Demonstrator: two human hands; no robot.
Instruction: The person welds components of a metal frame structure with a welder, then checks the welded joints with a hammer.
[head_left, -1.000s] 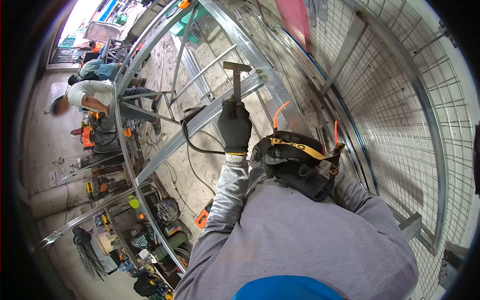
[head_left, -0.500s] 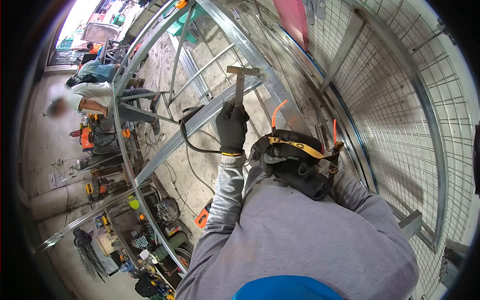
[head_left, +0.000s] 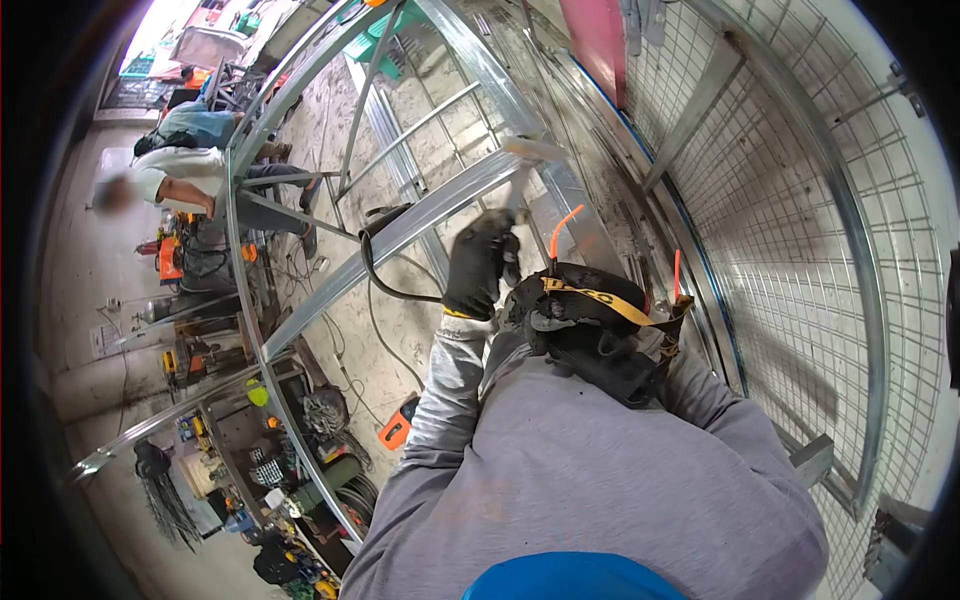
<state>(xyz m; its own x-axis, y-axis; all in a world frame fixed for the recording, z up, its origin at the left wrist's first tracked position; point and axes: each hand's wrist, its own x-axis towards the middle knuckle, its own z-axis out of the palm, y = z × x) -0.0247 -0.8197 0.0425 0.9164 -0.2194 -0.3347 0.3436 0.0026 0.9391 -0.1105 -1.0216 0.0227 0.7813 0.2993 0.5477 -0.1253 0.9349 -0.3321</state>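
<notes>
My left hand (head_left: 478,262), in a black glove, is closed round the handle of a T-shaped metal hammer (head_left: 530,150), blurred by motion. Its head is at the joint of two galvanized steel beams (head_left: 400,232). To the right of the glove, in front of my chest, is a bulky black piece of gear (head_left: 575,340) with a yellow lettered strap (head_left: 605,300) and thin orange strips sticking up. My right sleeve (head_left: 695,370) runs behind it, and my right hand is hidden. A black cable (head_left: 368,265) loops over the beam and passes my left wrist.
At the left, a co-worker (head_left: 190,175) bends beyond the curved metal frame (head_left: 240,260). Wire mesh panels (head_left: 780,220) stand to the right. A shelf of tools (head_left: 235,455) is at lower left. An orange-and-black tool (head_left: 398,428) lies near my left elbow, and cables cross the floor.
My left hand has shifted slightly right and down and turned. The hammer now tilts to the right and is smeared by motion. The view has shifted slightly.
</notes>
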